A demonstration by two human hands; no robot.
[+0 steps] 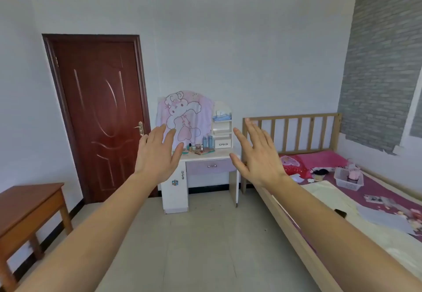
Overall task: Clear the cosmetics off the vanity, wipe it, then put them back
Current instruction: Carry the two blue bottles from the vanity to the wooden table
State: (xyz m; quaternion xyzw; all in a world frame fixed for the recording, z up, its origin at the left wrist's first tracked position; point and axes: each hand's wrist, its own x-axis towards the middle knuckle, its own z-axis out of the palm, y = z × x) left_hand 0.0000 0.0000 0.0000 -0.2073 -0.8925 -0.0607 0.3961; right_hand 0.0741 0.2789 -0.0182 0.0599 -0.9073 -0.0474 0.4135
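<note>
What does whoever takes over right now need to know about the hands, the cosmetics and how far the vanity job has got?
Left hand: open, raised, holding nothing.
Right hand: open, raised, holding nothing.
The white vanity with a lilac drawer stands against the far wall, out of reach from here.
Cosmetics on its top: blue bottles, small jars, a flat palette.
Done: nothing cleared yet.
Left: walk up, clear the top, wipe it, put everything back.
The white plastic basket on the wooden bed might hold the items meanwhile.
</note>
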